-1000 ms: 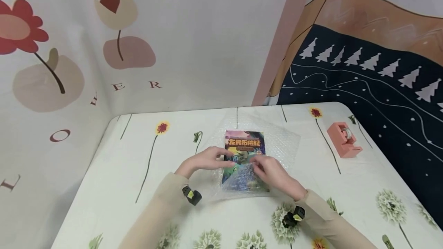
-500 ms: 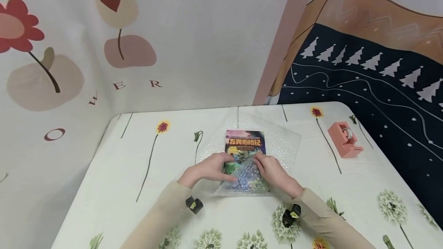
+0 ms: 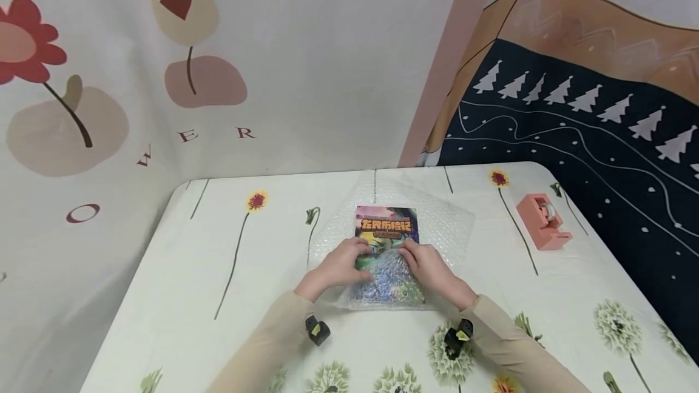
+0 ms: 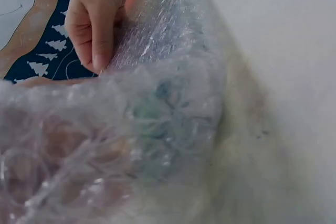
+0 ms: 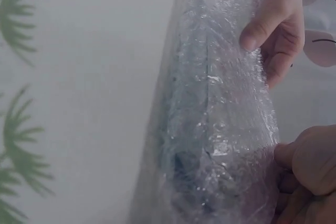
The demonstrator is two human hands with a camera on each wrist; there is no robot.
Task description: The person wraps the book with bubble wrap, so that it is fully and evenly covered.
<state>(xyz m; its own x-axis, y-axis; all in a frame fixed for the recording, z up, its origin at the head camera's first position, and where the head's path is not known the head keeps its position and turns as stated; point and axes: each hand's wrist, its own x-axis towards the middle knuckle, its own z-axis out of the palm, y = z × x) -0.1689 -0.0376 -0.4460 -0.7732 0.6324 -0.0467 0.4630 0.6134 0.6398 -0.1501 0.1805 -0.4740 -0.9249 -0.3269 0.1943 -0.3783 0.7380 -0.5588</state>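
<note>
A book (image 3: pixel 386 221) with a colourful cover and orange lettering lies on a sheet of bubble wrap (image 3: pixel 448 217). The sheet's near part is folded up over the lower half of the book, so the cover shows blurred through it. My left hand (image 3: pixel 340 264) holds the left end of the folded edge, its thumb on the wrap in the right wrist view. At the other end of that edge, my right hand (image 3: pixel 431 268) pinches the wrap between thumb and fingers. Seen from the left wrist, the wrap hides most of my left hand, and the right hand (image 4: pixel 94 24) shows beyond it.
A pink tape dispenser (image 3: pixel 540 223) with a roll of clear tape stands at the right of the table (image 3: pixel 196 278). Its cover is white with printed flowers. A pale curtain (image 3: pixel 327 65) hangs behind the table's far edge.
My left hand has moved right and slightly nearer, from the book's left edge onto the wrap. The folded flap now spreads wider and flatter over the book's lower half. My right hand has barely moved.
</note>
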